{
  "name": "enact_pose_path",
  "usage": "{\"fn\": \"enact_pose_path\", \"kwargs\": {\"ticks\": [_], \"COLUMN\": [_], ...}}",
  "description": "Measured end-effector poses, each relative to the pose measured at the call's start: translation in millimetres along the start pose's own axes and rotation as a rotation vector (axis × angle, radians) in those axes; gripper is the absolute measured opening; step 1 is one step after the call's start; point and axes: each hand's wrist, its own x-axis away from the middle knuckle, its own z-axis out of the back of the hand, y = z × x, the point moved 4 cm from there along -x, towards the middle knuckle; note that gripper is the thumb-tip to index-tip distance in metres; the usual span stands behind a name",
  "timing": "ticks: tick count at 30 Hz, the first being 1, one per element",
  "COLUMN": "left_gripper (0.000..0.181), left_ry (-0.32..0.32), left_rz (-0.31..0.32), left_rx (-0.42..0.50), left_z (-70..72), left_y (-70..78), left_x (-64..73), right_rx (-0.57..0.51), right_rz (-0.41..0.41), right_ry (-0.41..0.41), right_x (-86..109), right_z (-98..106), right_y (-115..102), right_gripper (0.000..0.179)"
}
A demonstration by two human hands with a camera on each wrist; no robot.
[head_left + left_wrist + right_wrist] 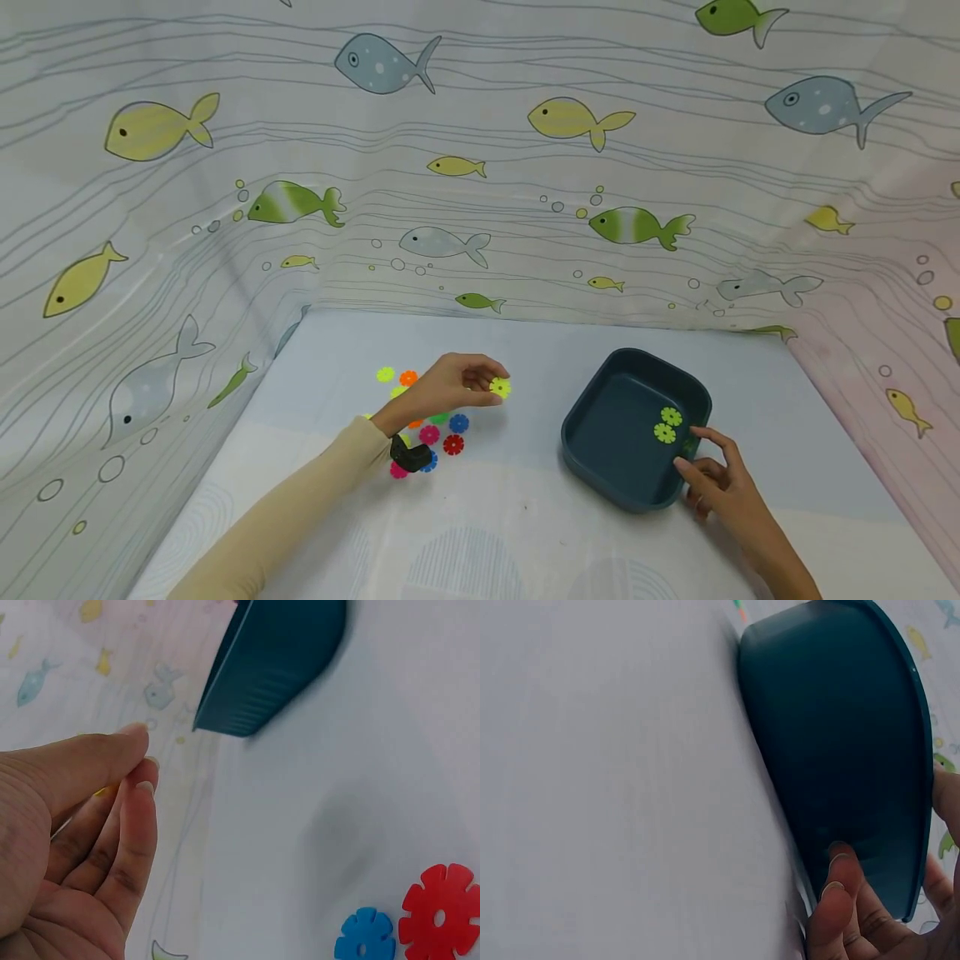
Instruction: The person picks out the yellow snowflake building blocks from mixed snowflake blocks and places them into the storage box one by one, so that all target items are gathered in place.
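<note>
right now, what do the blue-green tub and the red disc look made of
Tub: probably plastic, smooth and satin; its rounded walls catch a soft sheen. Red disc: likely plastic, fairly matte; even colour and neat notches suggest it.

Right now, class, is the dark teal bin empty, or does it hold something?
Not empty: in the head view, at least two yellow-green discs lie inside the bin, with much of its floor bare.
</note>
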Motion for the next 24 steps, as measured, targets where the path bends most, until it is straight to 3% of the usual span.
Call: {"fn": "enact_pose_path", "kwargs": {"ticks": [24], "left_gripper": [0.031], "left_ry": [-0.058], "left_rz": [-0.046], "left_rx": [0.054], "left_z": [-36.3], "left_y": [14.0], "left_x": [-33.3], "right_rx": [0.003], "right_rz": [-0.018], "right_ry": [0.004], "right_x": [-2.0], "right_z": [1.4], "right_y": [1.7], "right_gripper": [0.063]}}
